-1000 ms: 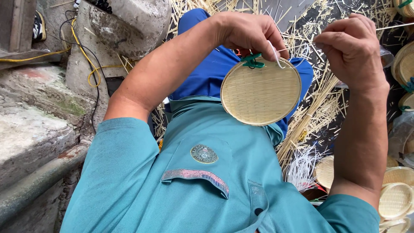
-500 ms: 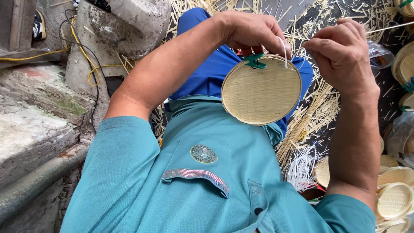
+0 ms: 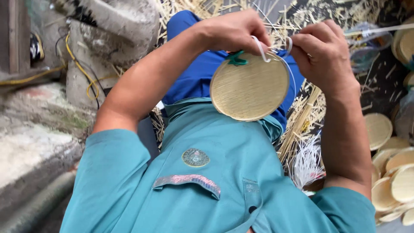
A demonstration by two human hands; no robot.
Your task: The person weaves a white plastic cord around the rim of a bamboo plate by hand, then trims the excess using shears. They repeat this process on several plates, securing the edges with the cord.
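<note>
A round woven bamboo disc [image 3: 250, 88] hangs over my lap, face toward me. My left hand [image 3: 239, 31] pinches its upper rim, right by a small green tie [image 3: 236, 58] fixed there. My right hand [image 3: 321, 51] is at the rim's upper right, fingers closed on a thin white plastic strip [image 3: 261, 48] that loops over the edge between both hands. The strip's long end runs off to the right past my right hand. The fingertips of both hands are partly hidden behind the disc's rim.
Several finished woven discs [image 3: 390, 172] lie piled at the right. Loose bamboo slivers [image 3: 302, 121] and a bundle of white strips [image 3: 308, 162] cover the ground by my blue-trousered legs. A rough concrete step [image 3: 34, 129] and a yellow cable [image 3: 77, 64] are on the left.
My right hand has moved left and down to the disc's rim, close to my left hand, bringing the white strip into a loop over the edge. The disc has stayed nearly still.
</note>
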